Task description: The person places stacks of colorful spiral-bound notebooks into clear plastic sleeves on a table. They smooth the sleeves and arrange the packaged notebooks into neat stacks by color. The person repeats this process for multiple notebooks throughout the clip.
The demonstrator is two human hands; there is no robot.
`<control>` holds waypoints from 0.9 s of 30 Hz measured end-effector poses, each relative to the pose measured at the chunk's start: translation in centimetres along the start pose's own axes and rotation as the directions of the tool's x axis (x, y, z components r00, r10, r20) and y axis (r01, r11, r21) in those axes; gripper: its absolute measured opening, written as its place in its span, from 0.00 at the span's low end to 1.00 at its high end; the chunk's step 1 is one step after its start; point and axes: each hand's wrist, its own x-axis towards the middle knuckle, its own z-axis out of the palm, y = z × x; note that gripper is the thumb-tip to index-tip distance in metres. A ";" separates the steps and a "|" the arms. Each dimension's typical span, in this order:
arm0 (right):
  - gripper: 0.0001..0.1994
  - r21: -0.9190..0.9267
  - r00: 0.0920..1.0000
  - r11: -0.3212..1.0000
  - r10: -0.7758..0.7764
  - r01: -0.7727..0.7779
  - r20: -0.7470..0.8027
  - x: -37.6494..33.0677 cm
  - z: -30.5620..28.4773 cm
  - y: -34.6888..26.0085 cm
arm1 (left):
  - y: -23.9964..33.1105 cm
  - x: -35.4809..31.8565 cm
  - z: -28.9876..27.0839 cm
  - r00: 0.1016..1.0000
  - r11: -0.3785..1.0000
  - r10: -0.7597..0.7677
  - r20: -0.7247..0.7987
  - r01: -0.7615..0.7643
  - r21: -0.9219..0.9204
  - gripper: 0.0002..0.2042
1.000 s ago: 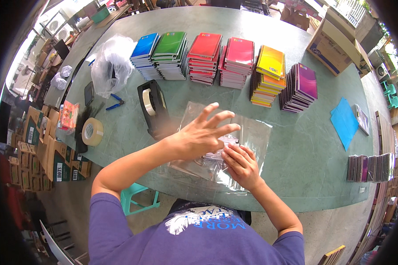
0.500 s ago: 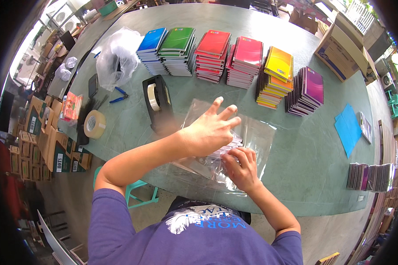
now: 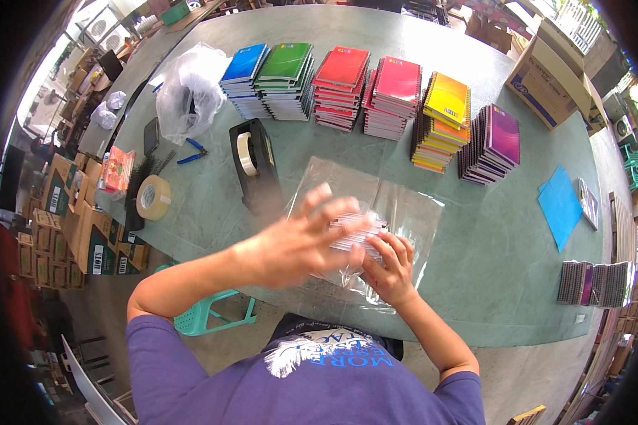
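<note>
At the near side of the green table: two hands over a white-edged stack amid clear plastic.
Left hand has fingers spread, motion-blurred, contact with the stack uncertain; right hand rests bent fingers at the stack's right side, whether pinching cannot be told. Compared with half a second ago, the left hand lies nearer the body; the right is practically unmoved. Notebook piles stand beyond, a black tape dispenser to their left, a cardboard carton far right.
</note>
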 end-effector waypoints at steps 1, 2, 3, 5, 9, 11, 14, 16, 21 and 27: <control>0.14 -0.010 1.000 1.000 -0.015 0.015 0.020 0.1 -0.1 0.0 | -1.1 0.4 0.0 0.994 0.995 -0.081 -0.067 0.084 0.044 0.03; 0.14 -0.021 0.999 0.999 -0.029 0.030 0.039 0.1 -0.2 0.0 | -1.9 0.7 0.3 0.996 0.998 -0.062 -0.058 0.062 -0.002 0.03; 0.14 -0.031 0.997 0.998 -0.045 0.047 0.060 0.2 -0.2 0.1 | -2.6 1.2 0.6 0.998 0.998 -0.044 -0.051 0.042 -0.048 0.03; 0.15 -0.030 0.998 0.999 -0.032 0.034 0.052 0.4 -0.4 -0.2 | -2.8 2.5 0.9 1.000 0.997 -0.014 0.010 0.015 -0.080 0.04; 0.16 0.120 0.995 0.989 0.088 -0.082 -0.046 0.0 0.4 -0.3 | -2.2 4.6 2.8 0.997 0.998 0.065 0.036 -0.065 -0.022 0.03; 0.16 0.028 0.999 0.999 0.032 -0.033 0.032 0.3 -0.1 -0.5 | -2.1 5.0 3.2 0.997 0.999 0.041 0.068 -0.041 -0.010 0.03; 0.15 -0.025 0.999 1.000 0.019 -0.018 0.031 0.7 -0.6 -0.9 | -2.4 5.7 1.9 0.980 0.991 -0.017 0.196 -0.009 0.134 0.03; 0.14 -0.057 0.999 0.998 0.031 -0.030 0.023 1.1 -1.0 -1.2 | -3.1 5.9 0.4 0.985 0.991 -0.039 0.166 0.017 0.135 0.03; 0.12 -0.145 0.998 0.989 0.040 -0.032 0.056 2.3 -1.7 -1.5 | -4.2 2.6 1.2 0.923 0.863 -0.374 -0.090 0.310 -0.399 0.09; 0.05 0.011 0.978 0.993 0.111 -0.115 0.174 3.9 -2.3 -1.3 | -2.3 1.5 3.2 0.720 0.434 -0.687 -0.099 0.298 -0.850 0.16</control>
